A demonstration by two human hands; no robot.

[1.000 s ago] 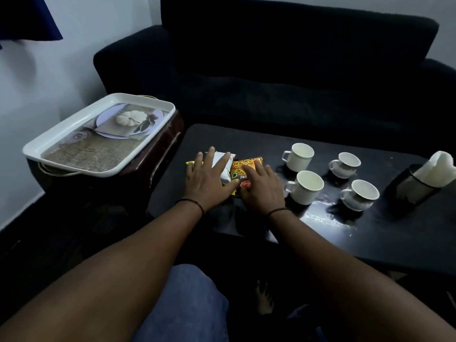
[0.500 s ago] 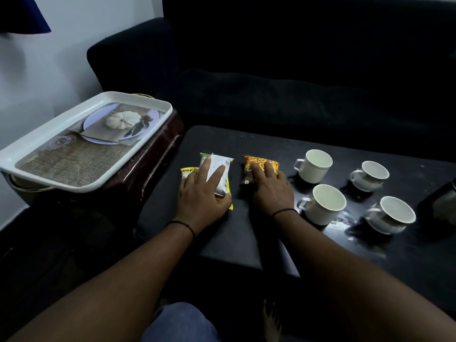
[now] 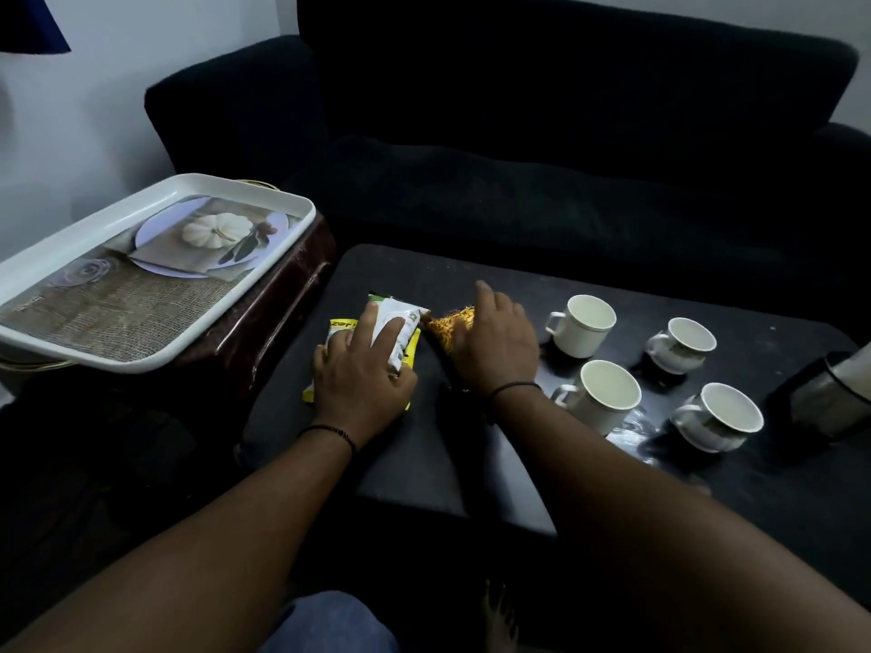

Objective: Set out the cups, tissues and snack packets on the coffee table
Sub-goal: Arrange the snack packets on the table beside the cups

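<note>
Snack pkts lie flat near table's left edge: white pkt (image 3: 398,328) stacked on yellow pkt (image 3: 340,328), orange pkt (image 3: 447,325) just beside, to their right. Four white cups (image 3: 582,325) upright, empty, in 2x2 group mid-table. Tissue holder (image 3: 834,393) at right edge, w/ white tissues.

A dim room holds a black upholstered sofa (image 3: 542,148) against a pale bluish-white wall (image 3: 118,77), with a glossy dark reddish-brown wooden side table (image 3: 264,322) beside its left armrest.
</note>
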